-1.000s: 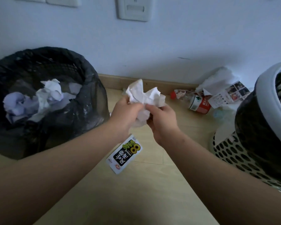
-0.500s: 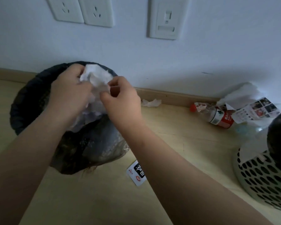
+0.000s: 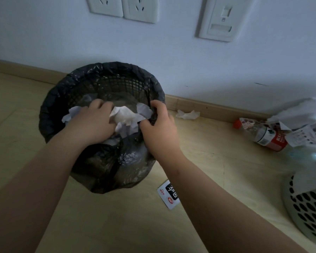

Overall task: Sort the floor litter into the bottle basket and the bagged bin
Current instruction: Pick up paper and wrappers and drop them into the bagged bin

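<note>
Both hands are down at the bagged bin [image 3: 62, 99], a little apart. The left hand [image 3: 93, 123] is inside the mouth, fingers curled down into the crumpled paper [image 3: 125, 115]. The right hand [image 3: 157, 125] sits at the near right rim, fingers hooked over the black liner and thumb against the paper's edge. The paper is a white, creased wad with torn-looking corners. It lies between the two hands, on top of other pale sheets in the bin.

The bin is a dark lattice basket lined with a glossy black bag, which hangs slack down the outside below the wrists.

Under the right forearm a flat packet [image 3: 169, 195], white with a black panel and red marks, lies on the wooden floor. Beyond the right hand a tissue scrap [image 3: 187, 114] rests against the skirting. Further right a plastic bottle [image 3: 263, 133] with a red cap and red label lies on its side, touching a printed leaflet [image 3: 306, 133] and loose white paper. The white perforated bottle basket [image 3: 308, 207] stands well right of the right arm, and what it holds is out of view.
</note>
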